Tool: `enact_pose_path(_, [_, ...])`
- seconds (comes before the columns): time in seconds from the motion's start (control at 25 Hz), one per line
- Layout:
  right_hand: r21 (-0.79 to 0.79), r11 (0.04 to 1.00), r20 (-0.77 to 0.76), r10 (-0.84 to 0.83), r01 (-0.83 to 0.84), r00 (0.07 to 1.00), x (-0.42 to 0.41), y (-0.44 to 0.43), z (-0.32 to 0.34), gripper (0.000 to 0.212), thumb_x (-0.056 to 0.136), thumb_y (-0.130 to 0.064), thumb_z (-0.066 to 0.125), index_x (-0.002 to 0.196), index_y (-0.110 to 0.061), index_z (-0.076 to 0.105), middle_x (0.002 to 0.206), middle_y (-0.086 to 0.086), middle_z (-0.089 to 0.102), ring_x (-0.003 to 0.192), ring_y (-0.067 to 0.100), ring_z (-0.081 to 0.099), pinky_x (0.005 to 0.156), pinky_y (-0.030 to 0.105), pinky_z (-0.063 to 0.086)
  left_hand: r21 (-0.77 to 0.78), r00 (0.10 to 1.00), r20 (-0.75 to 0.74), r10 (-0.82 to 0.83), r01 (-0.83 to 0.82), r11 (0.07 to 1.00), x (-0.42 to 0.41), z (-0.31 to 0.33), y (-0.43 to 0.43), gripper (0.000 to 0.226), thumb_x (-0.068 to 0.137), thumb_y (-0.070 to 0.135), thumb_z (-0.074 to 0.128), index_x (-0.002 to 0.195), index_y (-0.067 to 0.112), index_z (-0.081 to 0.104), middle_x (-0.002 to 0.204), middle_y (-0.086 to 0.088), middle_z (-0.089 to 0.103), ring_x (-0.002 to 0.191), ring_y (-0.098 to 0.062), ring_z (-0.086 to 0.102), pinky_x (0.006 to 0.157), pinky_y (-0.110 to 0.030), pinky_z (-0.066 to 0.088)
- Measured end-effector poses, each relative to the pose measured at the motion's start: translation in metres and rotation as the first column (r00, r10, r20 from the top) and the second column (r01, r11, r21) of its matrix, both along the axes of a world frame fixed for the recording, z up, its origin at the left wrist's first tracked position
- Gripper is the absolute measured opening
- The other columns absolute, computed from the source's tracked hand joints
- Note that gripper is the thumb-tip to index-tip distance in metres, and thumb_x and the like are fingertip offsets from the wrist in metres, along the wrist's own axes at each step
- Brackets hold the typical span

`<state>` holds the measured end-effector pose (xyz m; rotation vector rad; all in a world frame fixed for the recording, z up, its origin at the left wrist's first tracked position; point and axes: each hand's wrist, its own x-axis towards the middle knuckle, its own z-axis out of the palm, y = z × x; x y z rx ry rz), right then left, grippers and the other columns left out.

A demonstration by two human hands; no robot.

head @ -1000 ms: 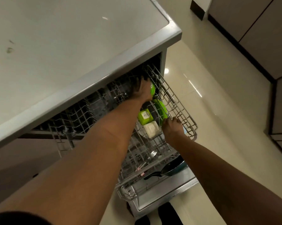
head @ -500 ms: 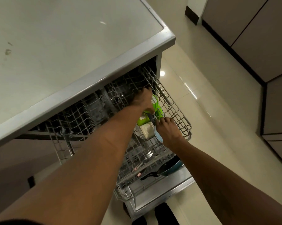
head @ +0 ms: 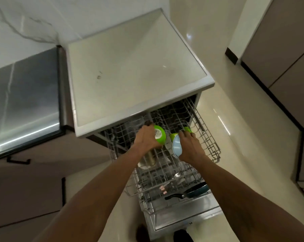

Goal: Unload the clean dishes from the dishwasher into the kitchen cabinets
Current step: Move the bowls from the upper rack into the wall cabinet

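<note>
The dishwasher's upper wire rack [head: 209, 142] is pulled out under the grey countertop. My left hand [head: 146, 138] grips a green cup [head: 160, 135] with a label on its base, lifted just above the rack. My right hand [head: 189, 147] holds a light blue bowl [head: 177, 147] on edge, with a green dish [head: 188, 129] partly hidden behind its fingers. A pale cup [head: 148, 160] sits in the rack under my left wrist. In the lower rack lie a dark blue pan [head: 195, 191] with a black handle and some cutlery [head: 178, 174].
The open dishwasher door [head: 182, 219] juts out low toward my feet. A steel counter surface [head: 25, 102] lies to the left above cabinet fronts with a black handle [head: 18, 160]. Tall cabinets [head: 284, 58] line the right side across glossy floor [head: 235, 119].
Both hands have lifted up out of the rack, the left with the green cup and the right with the blue bowl. My view has pulled back and up.
</note>
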<state>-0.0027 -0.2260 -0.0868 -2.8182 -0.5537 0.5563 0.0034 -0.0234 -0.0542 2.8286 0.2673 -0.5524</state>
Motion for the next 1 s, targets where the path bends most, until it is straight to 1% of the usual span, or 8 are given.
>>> enact_pose_path(0.08, [0.011, 1.000, 0.026, 0.014, -0.015, 1.000, -0.009, 0.018, 0.023, 0.105, 0.057, -0.035, 0.089, 0.144, -0.011, 0.036, 0.133, 0.011, 0.051, 0.120, 0.032, 0.049, 0.095, 0.042, 0.050, -0.011, 0.998, 0.045, 0.032, -0.031, 0.999, -0.027, 0.027, 0.022, 0.109, 0.050, 0.063, 0.085, 0.136, 0.008, 0.047, 0.113, -0.014, 0.065, 0.100, -0.031, 0.065, 0.079, -0.043, 0.059])
enact_pose_path(0.16, [0.028, 0.999, 0.045, 0.039, -0.040, 0.998, -0.024, 0.040, 0.050, 0.109, 0.057, -0.037, 0.089, 0.147, -0.012, 0.033, 0.136, 0.011, 0.050, 0.122, 0.032, 0.048, 0.097, 0.042, 0.049, -0.030, 0.995, 0.083, 0.059, -0.057, 0.998, -0.060, 0.055, 0.045, 0.107, 0.050, 0.063, 0.084, 0.135, 0.010, 0.047, 0.110, -0.012, 0.066, 0.098, -0.031, 0.066, 0.076, -0.044, 0.059])
enact_pose_path(0.36, [0.138, 0.989, 0.101, 0.044, -0.057, 0.994, -0.077, 0.103, 0.118, 0.106, 0.058, -0.035, 0.091, 0.143, -0.010, 0.035, 0.138, 0.013, 0.049, 0.125, 0.036, 0.045, 0.095, 0.044, 0.047, 0.024, 0.980, 0.173, 0.098, -0.104, 0.994, -0.146, 0.112, 0.105, 0.086, 0.043, 0.070, 0.078, 0.110, 0.022, 0.055, 0.095, 0.001, 0.067, 0.088, -0.022, 0.066, 0.069, -0.037, 0.057])
enact_pose_path(0.48, [0.147, 0.982, 0.178, 0.093, -0.120, 0.980, -0.110, 0.149, 0.154, 0.104, 0.056, -0.040, 0.089, 0.142, -0.012, 0.038, 0.137, 0.011, 0.051, 0.123, 0.035, 0.046, 0.095, 0.042, 0.047, 0.045, 0.948, 0.274, 0.159, -0.178, 0.983, -0.195, 0.146, 0.150, 0.087, 0.033, 0.075, 0.073, 0.103, 0.025, 0.058, 0.088, 0.000, 0.066, 0.084, -0.022, 0.064, 0.066, -0.036, 0.058])
enact_pose_path(0.56, [0.122, 0.976, 0.234, 0.151, -0.183, 0.960, -0.136, 0.185, 0.180, 0.102, 0.058, -0.042, 0.085, 0.144, -0.014, 0.039, 0.137, 0.010, 0.051, 0.122, 0.034, 0.046, 0.096, 0.041, 0.046, 0.043, 0.925, 0.331, 0.187, -0.213, 0.976, -0.227, 0.171, 0.185, 0.085, 0.033, 0.073, 0.076, 0.100, 0.024, 0.059, 0.086, 0.002, 0.068, 0.081, -0.021, 0.065, 0.066, -0.033, 0.057])
enact_pose_path(0.76, [0.090, 0.959, 0.385, 0.215, -0.269, 0.897, -0.191, 0.276, 0.239, 0.100, 0.063, -0.043, 0.081, 0.148, -0.016, 0.036, 0.140, 0.010, 0.046, 0.127, 0.033, 0.041, 0.097, 0.044, 0.049, 0.072, 0.863, 0.458, 0.213, -0.275, 0.959, -0.296, 0.226, 0.261, 0.090, 0.033, 0.071, 0.076, 0.107, 0.023, 0.056, 0.092, 0.004, 0.065, 0.092, -0.021, 0.057, 0.070, -0.032, 0.053])
enact_pose_path(0.92, [0.127, 0.932, 0.480, 0.242, -0.339, 0.843, -0.224, 0.340, 0.277, 0.102, 0.060, -0.040, 0.084, 0.148, -0.017, 0.038, 0.142, 0.009, 0.045, 0.127, 0.033, 0.042, 0.095, 0.043, 0.049, 0.046, 0.798, 0.540, 0.268, -0.345, 0.937, -0.337, 0.268, 0.314, 0.088, 0.030, 0.069, 0.077, 0.101, 0.023, 0.056, 0.091, 0.003, 0.066, 0.090, -0.021, 0.060, 0.069, -0.032, 0.054])
enact_pose_path(1.0, [0.128, 0.922, 0.521, 0.251, -0.366, 0.816, -0.233, 0.367, 0.292, 0.102, 0.059, -0.038, 0.085, 0.147, -0.017, 0.039, 0.141, 0.008, 0.046, 0.127, 0.032, 0.043, 0.094, 0.043, 0.049, 0.032, 0.765, 0.586, 0.268, -0.352, 0.935, -0.348, 0.286, 0.336, 0.090, 0.034, 0.067, 0.081, 0.109, 0.022, 0.058, 0.099, 0.002, 0.067, 0.097, -0.022, 0.060, 0.073, -0.032, 0.054])
